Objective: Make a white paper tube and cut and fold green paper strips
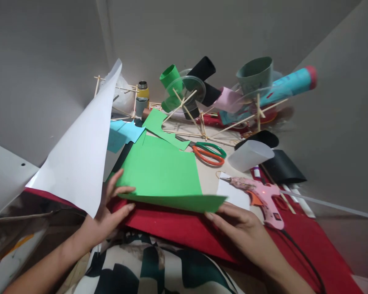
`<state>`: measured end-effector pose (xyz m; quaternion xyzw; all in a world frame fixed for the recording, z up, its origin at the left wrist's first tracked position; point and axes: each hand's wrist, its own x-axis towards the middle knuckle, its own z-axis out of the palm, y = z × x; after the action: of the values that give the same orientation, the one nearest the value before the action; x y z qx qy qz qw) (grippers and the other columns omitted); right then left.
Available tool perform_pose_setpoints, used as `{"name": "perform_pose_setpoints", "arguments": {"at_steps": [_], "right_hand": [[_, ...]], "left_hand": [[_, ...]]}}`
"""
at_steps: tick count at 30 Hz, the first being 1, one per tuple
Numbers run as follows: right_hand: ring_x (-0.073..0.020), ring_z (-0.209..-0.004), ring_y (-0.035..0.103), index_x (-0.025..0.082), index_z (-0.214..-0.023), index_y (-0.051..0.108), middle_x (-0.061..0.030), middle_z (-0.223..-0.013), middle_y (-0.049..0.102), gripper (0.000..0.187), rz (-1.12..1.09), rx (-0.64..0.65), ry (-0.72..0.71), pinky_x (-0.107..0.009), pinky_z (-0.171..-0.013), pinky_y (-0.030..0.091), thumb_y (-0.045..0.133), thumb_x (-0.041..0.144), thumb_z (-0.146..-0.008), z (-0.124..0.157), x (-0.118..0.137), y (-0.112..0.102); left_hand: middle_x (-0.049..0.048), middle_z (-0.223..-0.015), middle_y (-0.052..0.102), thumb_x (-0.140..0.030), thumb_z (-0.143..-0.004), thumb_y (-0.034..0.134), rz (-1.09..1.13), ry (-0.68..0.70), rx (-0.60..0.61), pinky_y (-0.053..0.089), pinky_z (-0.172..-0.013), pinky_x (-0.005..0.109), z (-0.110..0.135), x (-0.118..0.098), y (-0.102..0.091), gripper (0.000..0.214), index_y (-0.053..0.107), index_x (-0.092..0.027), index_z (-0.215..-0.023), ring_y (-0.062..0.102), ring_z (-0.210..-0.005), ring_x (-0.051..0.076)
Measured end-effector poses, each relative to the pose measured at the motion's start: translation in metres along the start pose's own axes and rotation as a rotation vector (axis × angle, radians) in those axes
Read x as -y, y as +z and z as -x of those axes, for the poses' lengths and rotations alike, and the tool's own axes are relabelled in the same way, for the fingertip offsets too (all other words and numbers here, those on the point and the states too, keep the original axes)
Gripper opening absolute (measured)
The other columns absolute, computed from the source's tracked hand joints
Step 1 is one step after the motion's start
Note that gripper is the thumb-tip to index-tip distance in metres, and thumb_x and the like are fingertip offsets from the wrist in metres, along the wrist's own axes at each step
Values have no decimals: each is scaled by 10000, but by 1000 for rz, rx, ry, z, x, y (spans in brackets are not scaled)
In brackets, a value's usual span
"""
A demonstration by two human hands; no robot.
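Note:
A green sheet of paper (162,167) lies at the table's front, its near edge lifted and curling up toward the right. My left hand (112,202) is at its left corner, index finger on top and thumb in front of the near edge, with that edge between them. At the right corner, my right hand (239,222) pinches the raised edge between thumb and fingers. Just behind the sheet are a cut green piece (161,124) and scissors (208,153) with green and orange handles. A pink glue gun (266,196) rests right of my right hand, a glue stick in its back.
A large white sheet (82,143) stands curled at left. Behind are stick frames (202,130) bearing paper tubes, a yellow bottle (143,90) and blue paper (122,132). A white roll (250,155) and black roll (283,167) lie right, on red cloth (313,241).

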<state>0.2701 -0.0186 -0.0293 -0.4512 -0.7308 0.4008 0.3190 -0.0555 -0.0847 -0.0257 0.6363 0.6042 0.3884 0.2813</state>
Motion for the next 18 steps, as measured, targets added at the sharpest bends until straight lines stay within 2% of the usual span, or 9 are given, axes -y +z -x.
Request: {"name": "perform_pose_setpoints", "arguments": {"at_steps": [1, 3, 5, 7, 10, 13, 15, 18], "right_hand": [[-236, -875, 677, 251, -913, 748, -65, -932, 744, 136, 40, 23, -69, -346, -793, 542, 628, 255, -848, 0, -2, -2], [-230, -909, 661, 275, -1026, 732, -66, -1018, 737, 236, 153, 40, -250, -359, -790, 535, 613, 183, -844, 1, -7, -5], [-234, -947, 631, 291, -1112, 703, -73, -1089, 720, 318, 280, 46, -410, -378, -786, 518, 589, 150, -851, 1, -14, -7], [-250, -983, 602, 277, -1161, 676, -88, -1122, 706, 327, 366, 84, -506, -397, -792, 506, 596, 189, -856, 2, -21, -7], [-271, -999, 590, 245, -1199, 643, -101, -1110, 705, 368, 410, 162, -552, -409, -790, 497, 640, 338, -843, 3, -31, -6], [-278, -993, 600, 254, -1213, 631, -95, -1097, 712, 402, 419, 183, -524, -421, -798, 483, 619, 432, -853, 4, -35, -6], [-278, -1000, 608, 255, -1212, 633, -91, -1094, 717, 398, 412, 187, -510, -422, -804, 484, 617, 429, -855, 4, -33, -7], [-244, -977, 636, 250, -1191, 637, -68, -1047, 738, 311, 366, 148, -503, -389, -790, 506, 567, 276, -889, 1, -27, -7]], "left_hand": [[78, -1150, 686, -188, -904, 557, 14, 60, 37, 530, -958, 383, 2, 0, 1, 607, 314, -271, -1454, 647, -1086, 187], [63, -1077, 713, -119, -889, 553, -1, 275, 91, 538, -934, 391, 6, 2, 4, 430, 523, -268, -1291, 655, -1055, 194], [76, -1052, 722, -70, -870, 545, -44, 491, 125, 526, -930, 430, 6, 8, 7, 362, 598, -242, -1184, 653, -1044, 216], [105, -1059, 720, -61, -862, 537, -107, 591, 142, 510, -929, 457, 6, 15, 9, 370, 587, -209, -1197, 649, -1042, 234], [133, -1115, 702, -70, -854, 529, -200, 603, 169, 493, -930, 456, 5, 22, 10, 385, 577, -174, -1221, 628, -1079, 247], [129, -1158, 687, -73, -851, 507, -239, 569, 200, 478, -928, 458, 6, 24, 12, 390, 590, -174, -1218, 598, -1118, 258], [127, -1164, 684, -82, -861, 486, -242, 561, 183, 473, -900, 460, 7, 23, 13, 382, 595, -177, -1215, 586, -1110, 267], [123, -1157, 688, -108, -883, 483, -266, 530, 147, 468, -854, 445, 8, 20, 15, 361, 591, -181, -1219, 577, -1062, 265]]}}
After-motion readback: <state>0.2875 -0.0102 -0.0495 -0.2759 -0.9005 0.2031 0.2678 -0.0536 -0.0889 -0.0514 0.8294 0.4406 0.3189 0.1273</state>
